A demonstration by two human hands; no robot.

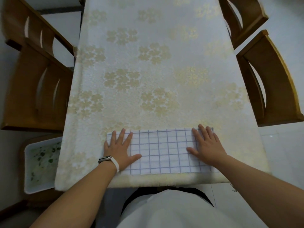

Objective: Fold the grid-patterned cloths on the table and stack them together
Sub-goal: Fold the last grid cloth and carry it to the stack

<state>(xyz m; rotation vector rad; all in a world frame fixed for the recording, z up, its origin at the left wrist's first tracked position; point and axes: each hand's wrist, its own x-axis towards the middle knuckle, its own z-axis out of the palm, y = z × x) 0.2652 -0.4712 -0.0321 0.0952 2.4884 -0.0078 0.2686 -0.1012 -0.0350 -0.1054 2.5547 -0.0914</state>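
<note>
A white fabric grid cloth point(164, 152) with thin blue lines, shaped as a long rectangle, is laid flat on the bench point(148, 71), which is covered by a cream textile with pale gold flower patches. The grid cloth is set at the near edge of the bench, with its long side run along that edge. It seems to be folded into layers, though its edges are too soft in the view for certainty.

The left hand point(119, 148) is pressed flat on the left end of the grid cloth, with the fingers straight and spread wide and nothing gripped. A white-strapped wristband point(108, 159) with a dark face is worn just behind it. The right hand point(206, 145) is laid flat on the right end of the grid cloth in the same way, fingers splayed and thumb pointed towards the cloth's middle.

Left of the grid cloth, past the bench side, a white rectangular plastic tray point(41, 163) printed with green leaves is seen. Brown wooden chairs are placed beyond the grid cloth on the left point(36, 89) and the right point(269, 79).
</note>
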